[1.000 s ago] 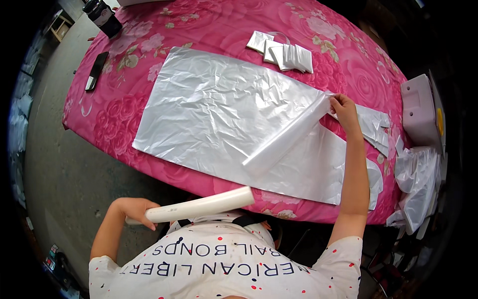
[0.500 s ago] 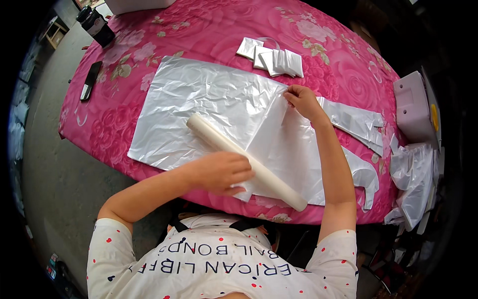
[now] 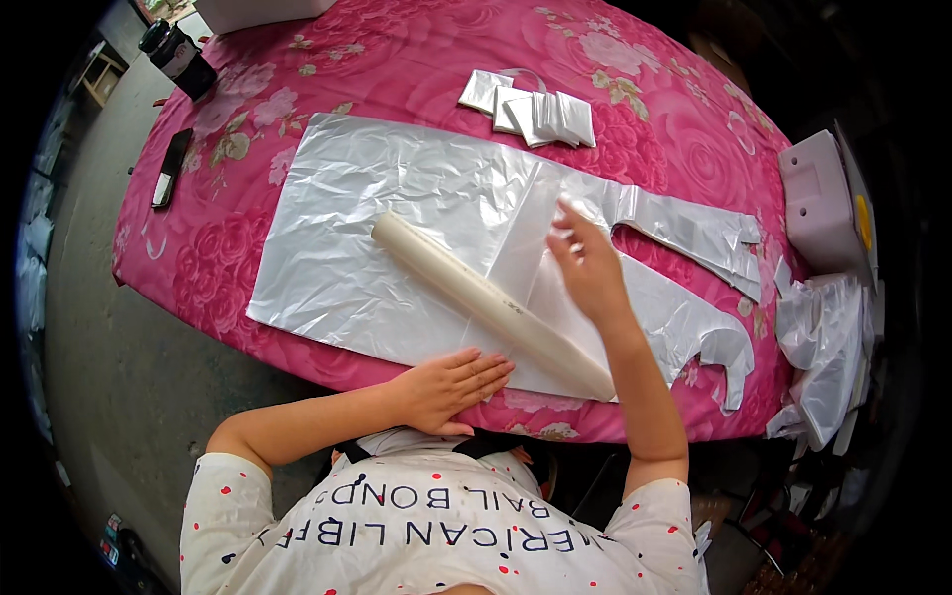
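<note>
A large whitish plastic bag with handle loops (image 3: 357, 198) lies spread flat, its two handles pointing right. Diagonally across it rests a long cream-white tube (image 3: 466, 283), its near end beside my right forearm. My left hand (image 3: 456, 389) lies flat at the table's near edge, fingers stretched out over the bag's lower border. Over the bag's right half hovers my right hand (image 3: 590, 260), fingers apart and slightly bent, with nothing visible in them. Beneath it a layer of film is folded over, showing a straight crease. Whether the fingertips touch the film cannot be made out.
Several small folded plastic packets (image 3: 535, 111) lie beyond the bag on the pink floral tablecloth (image 3: 397, 74). A phone (image 3: 173, 169) and a dark bottle (image 3: 178, 59) are at left. A pinkish-white box (image 3: 821, 193) and crumpled plastic bags (image 3: 821, 342) are at the right edge.
My right hand has released the film's upper edge and come nearer. The left hand has dropped from above the tube to lie flat at the near edge. The lifted film now lies flatter.
</note>
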Tool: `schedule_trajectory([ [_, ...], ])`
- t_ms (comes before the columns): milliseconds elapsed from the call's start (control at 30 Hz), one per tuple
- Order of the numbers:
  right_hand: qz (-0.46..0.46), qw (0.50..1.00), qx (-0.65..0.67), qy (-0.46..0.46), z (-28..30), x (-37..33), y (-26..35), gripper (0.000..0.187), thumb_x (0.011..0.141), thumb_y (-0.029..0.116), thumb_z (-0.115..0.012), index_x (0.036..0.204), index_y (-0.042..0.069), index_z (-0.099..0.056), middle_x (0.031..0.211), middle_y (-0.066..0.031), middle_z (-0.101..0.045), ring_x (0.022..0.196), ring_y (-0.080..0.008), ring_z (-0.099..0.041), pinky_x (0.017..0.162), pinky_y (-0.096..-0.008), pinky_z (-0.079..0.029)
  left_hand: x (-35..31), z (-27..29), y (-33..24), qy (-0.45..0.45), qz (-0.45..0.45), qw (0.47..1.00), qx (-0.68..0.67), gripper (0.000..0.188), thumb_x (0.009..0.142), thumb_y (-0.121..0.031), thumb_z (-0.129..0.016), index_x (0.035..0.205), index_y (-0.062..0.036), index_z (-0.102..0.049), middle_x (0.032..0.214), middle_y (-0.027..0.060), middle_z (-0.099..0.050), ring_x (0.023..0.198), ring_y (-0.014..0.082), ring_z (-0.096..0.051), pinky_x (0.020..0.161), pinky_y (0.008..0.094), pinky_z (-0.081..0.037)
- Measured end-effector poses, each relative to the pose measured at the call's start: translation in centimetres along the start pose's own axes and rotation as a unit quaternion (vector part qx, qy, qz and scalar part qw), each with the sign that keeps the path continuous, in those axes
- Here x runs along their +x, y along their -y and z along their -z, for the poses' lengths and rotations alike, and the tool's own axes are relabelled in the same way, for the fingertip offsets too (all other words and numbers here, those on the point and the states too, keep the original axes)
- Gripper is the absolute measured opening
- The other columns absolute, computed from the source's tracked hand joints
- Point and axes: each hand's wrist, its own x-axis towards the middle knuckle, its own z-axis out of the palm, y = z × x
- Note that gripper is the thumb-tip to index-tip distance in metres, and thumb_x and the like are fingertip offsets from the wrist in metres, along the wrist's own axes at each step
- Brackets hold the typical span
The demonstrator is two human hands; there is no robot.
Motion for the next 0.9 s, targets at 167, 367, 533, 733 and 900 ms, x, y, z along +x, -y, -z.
schedule_trajectory([
  [167,0.142,0.958,-0.246,0.016,-2.2,-10.5,0.0,0.052,0.078,0.008,-0.065,0.128,0.008,-0.051,0.106,-0.0119,-0.059,0.093,-0.0302,-0.055,0.081,-0.0377,-0.047,0.2,-0.5,-0.3,0.032,-0.002,0.999,0.035,0.078,0.087,-0.052,-0.036,0.14,0.0038,-0.027,0.149,0.0168,-0.022,0.14,0.0267,-0.017,0.113,0.0414,-0.012],
  [367,0.029,0.931,-0.338,-0.135,4.5,-9.8,-6.7,0.047,0.081,0.01,-0.063,0.126,0.005,-0.051,0.108,-0.0147,-0.057,0.093,-0.0337,-0.054,0.081,-0.0405,-0.045,-0.4,-0.6,-0.7,-0.023,0.0,0.999,0.043,0.078,0.089,-0.053,-0.037,0.141,0.0028,-0.024,0.151,0.0148,-0.018,0.141,0.0254,-0.014,0.113,0.042,-0.011],
  [533,0.045,0.936,-0.314,-0.153,7.3,-9.8,-7.0,0.046,0.081,0.008,-0.062,0.126,0.007,-0.052,0.109,-0.0154,-0.059,0.095,-0.0335,-0.055,0.082,-0.0405,-0.045,0.3,0.9,0.7,-0.028,0.016,0.999,0.007,0.08,0.086,-0.052,-0.043,0.142,0.0022,-0.022,0.152,0.0146,-0.017,0.142,0.0249,-0.012,0.114,0.0418,-0.009],
  [733,0.171,0.961,-0.21,0.049,1.0,-10.6,-1.7,0.049,0.072,0.002,-0.066,0.12,0.004,-0.056,0.112,-0.0118,-0.06,0.1,-0.0304,-0.056,0.088,-0.0378,-0.045,0.1,-1.5,-2.4,0.005,0.063,0.998,0.006,0.081,0.082,-0.047,-0.052,0.143,-0.0028,-0.023,0.151,0.0137,-0.02,0.14,0.0281,-0.016,0.112,0.0464,-0.012],
  [900,0.234,0.946,-0.223,0.04,-0.4,-5.3,-2.0,0.048,0.07,0.003,-0.066,0.117,0.005,-0.056,0.111,-0.0089,-0.059,0.099,-0.0298,-0.055,0.087,-0.0396,-0.044,-0.4,-2.9,-4.5,0.032,0.08,0.985,0.147,0.078,0.08,-0.037,-0.056,0.144,-0.0057,-0.024,0.15,0.0133,-0.022,0.14,0.0278,-0.017,0.111,0.0455,-0.015],
])
